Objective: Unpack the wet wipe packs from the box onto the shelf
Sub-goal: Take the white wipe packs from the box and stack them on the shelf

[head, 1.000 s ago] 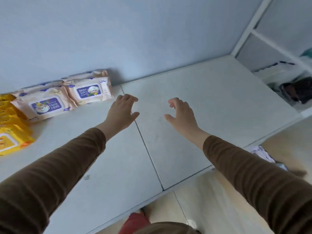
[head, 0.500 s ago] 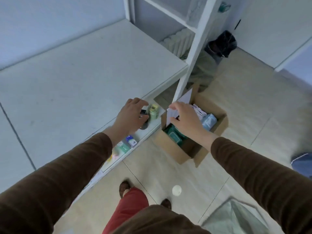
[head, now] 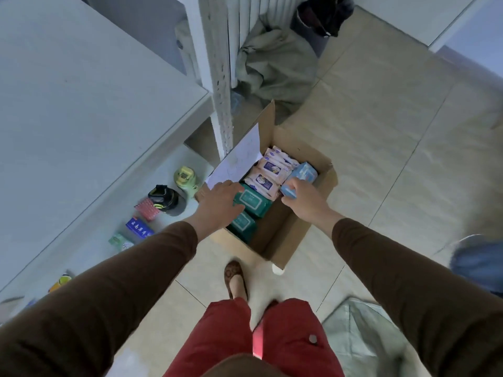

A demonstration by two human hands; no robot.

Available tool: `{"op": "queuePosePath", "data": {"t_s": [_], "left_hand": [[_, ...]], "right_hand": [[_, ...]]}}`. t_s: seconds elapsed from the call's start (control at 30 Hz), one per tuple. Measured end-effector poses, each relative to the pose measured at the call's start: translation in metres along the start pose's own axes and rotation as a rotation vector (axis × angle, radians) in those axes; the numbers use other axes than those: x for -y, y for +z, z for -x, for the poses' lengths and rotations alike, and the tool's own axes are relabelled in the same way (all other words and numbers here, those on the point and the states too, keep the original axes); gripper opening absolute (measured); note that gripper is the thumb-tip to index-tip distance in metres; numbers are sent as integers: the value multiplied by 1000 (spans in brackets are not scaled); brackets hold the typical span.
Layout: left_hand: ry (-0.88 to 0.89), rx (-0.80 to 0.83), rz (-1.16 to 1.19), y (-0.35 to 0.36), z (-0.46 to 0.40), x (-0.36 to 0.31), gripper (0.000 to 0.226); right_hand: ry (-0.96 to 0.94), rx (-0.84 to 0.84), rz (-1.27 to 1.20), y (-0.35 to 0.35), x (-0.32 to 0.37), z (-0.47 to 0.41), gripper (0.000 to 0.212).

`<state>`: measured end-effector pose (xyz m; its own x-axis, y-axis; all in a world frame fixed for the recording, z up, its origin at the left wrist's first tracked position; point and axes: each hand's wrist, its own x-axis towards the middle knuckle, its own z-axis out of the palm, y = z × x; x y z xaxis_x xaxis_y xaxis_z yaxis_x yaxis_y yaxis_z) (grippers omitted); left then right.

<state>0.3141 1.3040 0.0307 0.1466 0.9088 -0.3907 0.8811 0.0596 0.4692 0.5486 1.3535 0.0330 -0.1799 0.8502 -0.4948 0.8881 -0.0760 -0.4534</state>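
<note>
We are looking down into an open cardboard box (head: 283, 240) standing on the tiled floor (head: 381, 118), just beside the white shelf upright (head: 217, 85). Our left hand (head: 217, 205) is reaching over the near-left corner of the box, fingers curling over the edge of a green wet wipe pack (head: 251, 200); we cannot tell whether it is gripping or only resting on it. A second green pack (head: 242, 225) is lying just below it, touching. Our right hand (head: 304, 202) is gripping a light blue wet wipe pack (head: 300, 178) at the box's right side, fingers wrapping its near end. Between the two hands, pink-and-white baby wipe packs (head: 268, 174) are lying stacked toward the far wall. A white paper sheet (head: 239, 159) is leaning against the left flap.

The shelf top (head: 81, 91) is lying to the left. On the lower shelf we are noting a green-lidded bottle (head: 186, 178), a dark bottle (head: 166, 200), and a blue carton (head: 138, 228).
</note>
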Motion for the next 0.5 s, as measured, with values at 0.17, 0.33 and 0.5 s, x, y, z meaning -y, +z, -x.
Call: {"op": "queuePosePath", "data": {"t_s": [0.17, 0.33, 0.5], "left_hand": [[-31, 118, -16, 34, -71, -16, 43], [-152, 196, -70, 70, -147, -21, 47], [-227, 298, -140, 122, -227, -7, 55]], "right_hand": [[47, 60, -17, -3, -50, -66, 43], [101, 173, -63, 4, -97, -155, 44], [54, 235, -72, 39, -135, -251, 38]]}}
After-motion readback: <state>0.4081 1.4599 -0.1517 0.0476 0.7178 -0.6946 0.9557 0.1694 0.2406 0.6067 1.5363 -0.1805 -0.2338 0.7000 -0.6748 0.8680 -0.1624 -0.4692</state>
